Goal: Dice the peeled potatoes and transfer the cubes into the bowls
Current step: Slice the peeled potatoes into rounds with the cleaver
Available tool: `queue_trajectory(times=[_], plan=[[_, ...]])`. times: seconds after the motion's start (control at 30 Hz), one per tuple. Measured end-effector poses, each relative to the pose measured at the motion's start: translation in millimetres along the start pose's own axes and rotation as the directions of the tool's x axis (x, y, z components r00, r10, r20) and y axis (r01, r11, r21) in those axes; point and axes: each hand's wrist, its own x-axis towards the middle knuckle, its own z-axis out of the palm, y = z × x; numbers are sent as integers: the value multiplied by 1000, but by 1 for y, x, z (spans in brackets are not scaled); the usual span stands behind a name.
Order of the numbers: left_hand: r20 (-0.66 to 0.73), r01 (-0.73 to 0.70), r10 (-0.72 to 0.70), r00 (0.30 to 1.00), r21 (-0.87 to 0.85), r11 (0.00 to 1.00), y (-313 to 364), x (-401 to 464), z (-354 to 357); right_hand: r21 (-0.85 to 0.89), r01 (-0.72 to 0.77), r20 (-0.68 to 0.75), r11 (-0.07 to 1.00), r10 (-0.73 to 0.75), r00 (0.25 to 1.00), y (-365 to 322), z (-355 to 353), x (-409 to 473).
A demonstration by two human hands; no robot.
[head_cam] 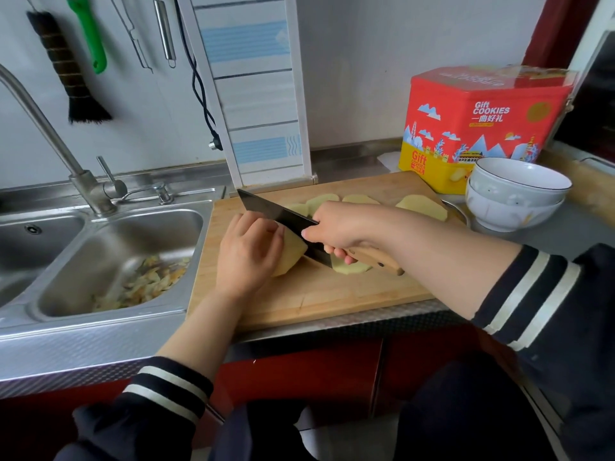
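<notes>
Steel double-basin sink (109, 234) fills the left, pale peel scraps (146, 282) piled in the nearer basin, bent steel tap (43, 128) above. Rectangular light wooden cutting board (316, 294) sits just right of the sink on the counter edge. Red-and-yellow "Gift Cookies" tin (482, 128) stands behind the board's far right corner. 2 white ceramic bowls w/ dark rims (515, 194), stacked one in the other, sit beside the board's right end, touching or nearly touching the tin. R forearm comes in from the right in a dark sleeve w/ pale stripes, crossing over the board; L forearm comes up from below, same sleeve. Right hand (339, 227) has fingers curled tight round the wooden handle of a dark-bladed kitchen knife (283, 214), blade angled toward the far left, edge down against the potato. Left hand (249, 251) lies palm-down over the peeled pale-yellow potato piece (293, 252) near board centre, fingers bent over its top & pressing it to the board, fingertips next to the blade. One flat yellow slice (349, 267) lies on the board under the knife handle, right of the blade. Along the far edge, approx 4 more peeled pale-yellow potato pieces (422, 206) lie in a row, cut faces smooth; exact count partly hidden by the R hand.
</notes>
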Motion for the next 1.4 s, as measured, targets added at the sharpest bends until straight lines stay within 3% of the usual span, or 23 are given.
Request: queue_trajectory(times=[0.53, 1.4], plan=[[87, 60, -58, 994, -24, 998, 2, 1, 0, -133, 93, -117, 987, -108, 987, -24, -30, -34], [47, 51, -50, 998, -21, 998, -1, -1, 6, -306, 68, -17, 950, -77, 997, -34, -13, -29]])
